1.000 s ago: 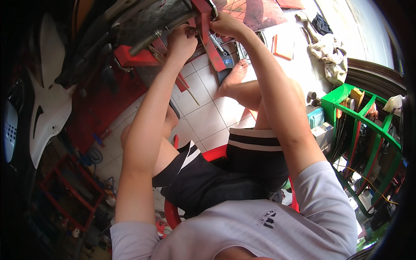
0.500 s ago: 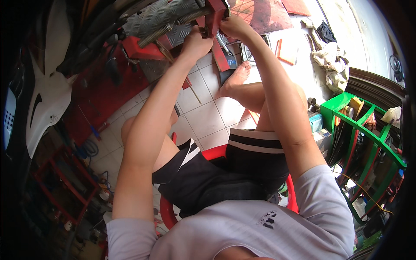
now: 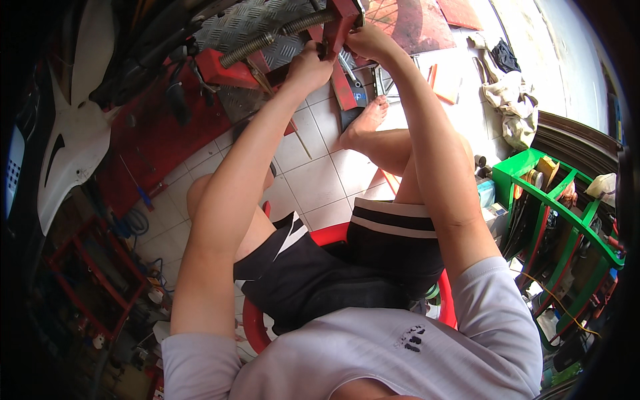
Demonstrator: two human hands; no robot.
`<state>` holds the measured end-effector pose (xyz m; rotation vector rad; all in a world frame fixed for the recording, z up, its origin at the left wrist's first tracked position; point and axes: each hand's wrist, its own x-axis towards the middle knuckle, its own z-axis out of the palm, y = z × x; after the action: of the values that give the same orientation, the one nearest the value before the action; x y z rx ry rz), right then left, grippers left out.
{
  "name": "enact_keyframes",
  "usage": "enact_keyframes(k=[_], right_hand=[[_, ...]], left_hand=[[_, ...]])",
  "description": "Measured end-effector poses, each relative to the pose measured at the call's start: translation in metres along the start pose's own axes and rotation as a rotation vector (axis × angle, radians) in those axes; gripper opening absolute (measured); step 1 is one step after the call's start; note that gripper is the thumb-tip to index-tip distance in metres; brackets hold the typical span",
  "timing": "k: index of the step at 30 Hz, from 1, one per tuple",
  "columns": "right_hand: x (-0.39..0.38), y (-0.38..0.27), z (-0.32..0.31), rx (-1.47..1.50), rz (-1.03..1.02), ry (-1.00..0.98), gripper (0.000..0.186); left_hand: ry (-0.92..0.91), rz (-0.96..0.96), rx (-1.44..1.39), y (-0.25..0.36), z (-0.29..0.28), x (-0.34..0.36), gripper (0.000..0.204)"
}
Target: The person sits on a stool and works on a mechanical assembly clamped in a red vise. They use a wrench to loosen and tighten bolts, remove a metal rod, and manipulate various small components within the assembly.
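Both arms reach up to a red metal frame (image 3: 340, 27) at the top of the view. My left hand (image 3: 310, 67) has its fingers curled at the frame's upright, below a long threaded rod with a coiled spring (image 3: 247, 48); what they grip is hidden. My right hand (image 3: 367, 43) is closed at the right side of the same upright, its fingertips partly out of sight behind it. A steel tool like a wrench (image 3: 350, 77) lies just below, between the two hands.
A white motorbike body panel (image 3: 80, 153) fills the left edge. A green rack of tools (image 3: 560, 187) stands at right, below crumpled cloths (image 3: 507, 100). I sit on a red seat (image 3: 327, 233), bare foot (image 3: 370, 117) on floor tiles. A red shelf (image 3: 93, 280) stands lower left.
Both hands and the top of the red frame appear a little farther right and slightly lower, along with some shift of the surroundings. The hands stay closed at the same upright.
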<state>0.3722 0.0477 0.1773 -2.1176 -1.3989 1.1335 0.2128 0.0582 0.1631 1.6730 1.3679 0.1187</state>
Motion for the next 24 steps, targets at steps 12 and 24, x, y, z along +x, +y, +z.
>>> enact_keyframes(k=[12,24], right_hand=[[0.010,0.006,0.007,-0.126,-0.017,0.049,0.040],[0.000,-0.004,-0.003,-0.053,0.025,-0.053,0.040]], left_hand=[[-0.036,0.012,-0.044,-0.023,0.018,0.021,0.034],[-0.114,0.022,-0.102,-0.027,0.017,0.021,0.034]])
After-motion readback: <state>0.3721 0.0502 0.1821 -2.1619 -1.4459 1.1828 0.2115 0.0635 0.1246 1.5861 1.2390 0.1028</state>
